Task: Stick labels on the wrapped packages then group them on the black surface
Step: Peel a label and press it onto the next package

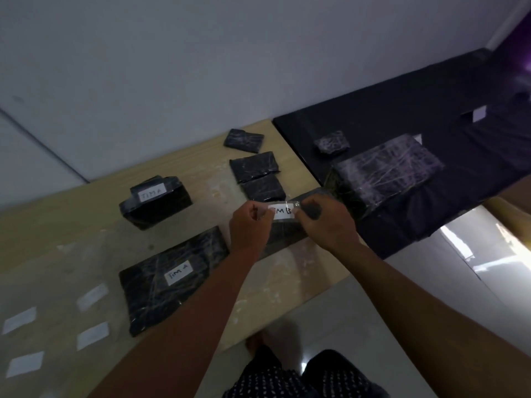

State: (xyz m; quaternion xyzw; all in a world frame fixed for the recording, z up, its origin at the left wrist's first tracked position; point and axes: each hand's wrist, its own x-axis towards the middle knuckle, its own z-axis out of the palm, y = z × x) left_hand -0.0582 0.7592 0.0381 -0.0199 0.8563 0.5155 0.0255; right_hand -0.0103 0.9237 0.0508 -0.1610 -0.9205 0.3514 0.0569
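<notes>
A white label with handwriting, under clear tape, is stretched between my two hands. My left hand pinches its left end and my right hand pinches its right end. Right beneath them lies a long black wrapped package on the wooden table. Two black packages bearing labels lie to the left: a boxy one and a flat one. The black surface at the right holds a large wrapped package and a small one.
Three small black packages without visible labels lie at the back of the wooden table. Several loose white labels lie at the table's near left. A white wall runs behind, and my legs stand on a tiled floor.
</notes>
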